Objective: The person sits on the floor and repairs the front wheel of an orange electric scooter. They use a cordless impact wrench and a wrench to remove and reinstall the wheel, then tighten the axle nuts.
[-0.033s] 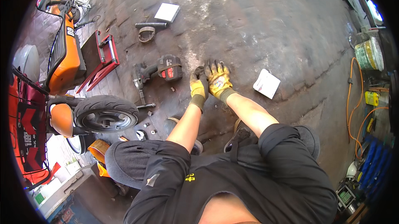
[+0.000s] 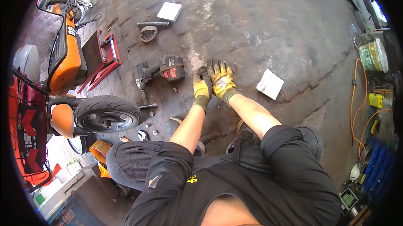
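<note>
Both my hands wear yellow work gloves with dark fingers, and they are side by side low over the dark floor. My right hand (image 2: 222, 79) has its back up and its fingers stretched out and apart. My left hand (image 2: 202, 84) is turned on edge beside it, its fingers extended and partly hidden against the right glove; I see nothing held in either. Left of them lies a cordless impact wrench (image 2: 147, 73) with a black and red battery (image 2: 172, 69). A metal bar with a crosspiece (image 2: 147, 106) extends from its nose toward me.
An orange scooter (image 2: 65, 64) lies on its side at left, its wheel (image 2: 107, 114) toward me. Nearby are a red metal stand (image 2: 110, 56), a black tube (image 2: 153, 24), a ring (image 2: 148, 34) and white boxes (image 2: 270, 84). An orange cable (image 2: 353, 108) and bucket (image 2: 373, 56) are at right.
</note>
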